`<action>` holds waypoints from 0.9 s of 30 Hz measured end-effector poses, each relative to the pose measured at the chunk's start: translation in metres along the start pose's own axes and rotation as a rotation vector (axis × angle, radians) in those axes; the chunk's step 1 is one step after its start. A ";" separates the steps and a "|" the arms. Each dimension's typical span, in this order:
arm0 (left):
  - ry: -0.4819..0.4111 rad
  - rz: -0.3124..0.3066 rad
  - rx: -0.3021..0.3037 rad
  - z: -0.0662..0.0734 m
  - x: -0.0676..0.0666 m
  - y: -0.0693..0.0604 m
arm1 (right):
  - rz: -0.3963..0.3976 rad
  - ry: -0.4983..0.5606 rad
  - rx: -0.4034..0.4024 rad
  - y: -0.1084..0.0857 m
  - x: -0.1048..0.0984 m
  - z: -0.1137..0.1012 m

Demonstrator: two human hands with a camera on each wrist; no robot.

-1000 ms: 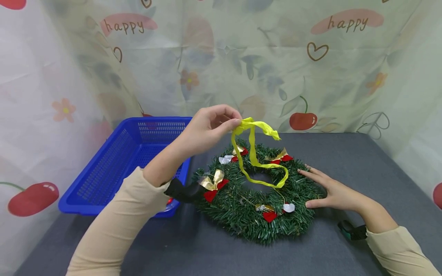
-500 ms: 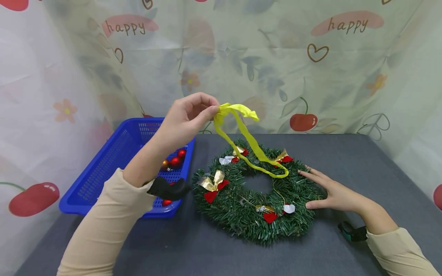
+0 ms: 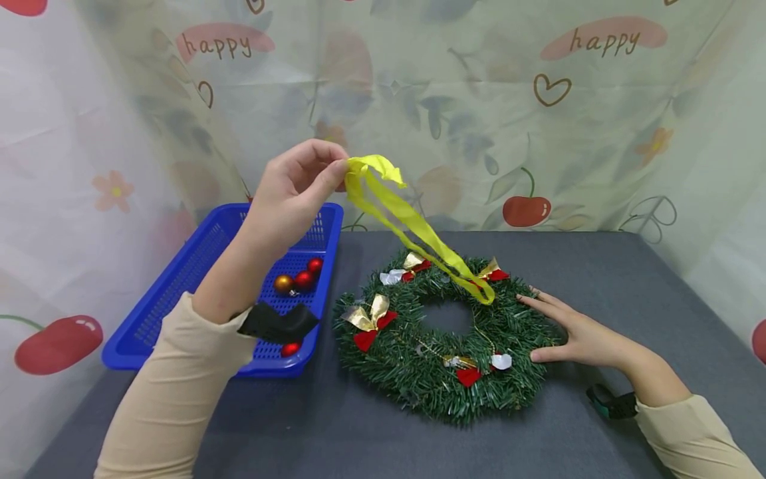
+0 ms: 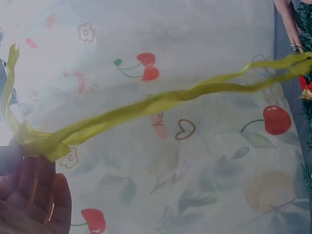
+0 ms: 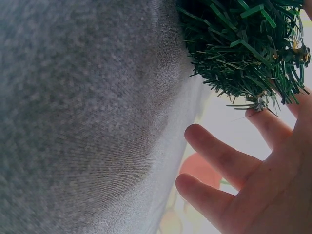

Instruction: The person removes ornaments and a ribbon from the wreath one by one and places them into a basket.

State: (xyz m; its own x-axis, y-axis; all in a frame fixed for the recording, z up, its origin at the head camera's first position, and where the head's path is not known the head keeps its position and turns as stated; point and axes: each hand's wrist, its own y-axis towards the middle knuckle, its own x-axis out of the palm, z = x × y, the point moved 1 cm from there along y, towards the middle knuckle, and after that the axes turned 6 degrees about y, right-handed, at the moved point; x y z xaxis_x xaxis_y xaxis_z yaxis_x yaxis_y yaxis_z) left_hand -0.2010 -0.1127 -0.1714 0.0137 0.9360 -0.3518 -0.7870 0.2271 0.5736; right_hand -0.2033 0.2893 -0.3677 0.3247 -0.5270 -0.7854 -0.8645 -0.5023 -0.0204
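Note:
My left hand (image 3: 293, 193) is raised in front of the basket and pinches one end of a yellow ribbon (image 3: 413, 219) between thumb and fingers. From there the ribbon slants down as a long, nearly taut loop, its low end lying over the upper right of a green wreath (image 3: 389, 372). In the left wrist view the ribbon (image 4: 161, 100) runs across to the wreath's edge. Gold, red and white bows (image 3: 372, 319) decorate the wreath, which lies flat. My right hand (image 3: 580, 339) has its fingers spread and touches the wreath's right edge; in the right wrist view some fingers stand off the needles.
Left of the wreath, a blue plastic basket (image 3: 128, 359) holds several red and gold baubles (image 3: 304, 281). A dark grey cloth (image 3: 371, 446) covers the table. Behind it hangs a printed curtain (image 3: 395, 80).
My left hand has moved left and up with the ribbon, whose loop has straightened and narrowed. Baubles in the basket have come into view. My right hand and the wreath have stayed put.

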 end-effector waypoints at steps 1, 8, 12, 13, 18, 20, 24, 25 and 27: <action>-0.008 0.011 0.001 0.000 -0.001 0.000 | 0.001 0.000 -0.001 0.000 0.000 0.000; -0.040 0.080 0.021 -0.001 -0.009 -0.001 | 0.003 0.003 -0.006 0.000 0.000 -0.001; -0.056 0.117 0.028 0.000 -0.016 -0.002 | 0.004 0.005 -0.006 0.000 0.001 0.000; -0.071 0.126 0.030 0.000 -0.018 -0.003 | 0.004 0.006 -0.005 0.000 0.001 0.000; -0.122 0.177 0.048 0.002 -0.029 -0.005 | 0.002 0.010 -0.007 0.000 0.001 0.000; -0.142 0.200 0.047 0.003 -0.033 -0.005 | 0.001 0.011 -0.009 0.000 0.001 0.000; -0.208 0.245 0.038 0.003 -0.039 -0.002 | 0.001 0.012 -0.010 0.000 0.001 0.001; -0.231 0.257 0.037 0.002 -0.041 -0.001 | 0.000 0.012 -0.010 0.001 0.001 0.001; -0.283 0.283 0.040 0.002 -0.044 0.000 | 0.000 0.012 -0.009 0.001 0.001 0.001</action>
State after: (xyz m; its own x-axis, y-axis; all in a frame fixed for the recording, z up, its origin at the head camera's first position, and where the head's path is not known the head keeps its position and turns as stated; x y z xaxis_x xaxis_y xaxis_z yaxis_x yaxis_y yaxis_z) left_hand -0.2006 -0.1532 -0.1541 -0.0262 0.9989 0.0386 -0.7596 -0.0450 0.6488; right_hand -0.2042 0.2894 -0.3691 0.3294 -0.5350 -0.7780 -0.8609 -0.5086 -0.0147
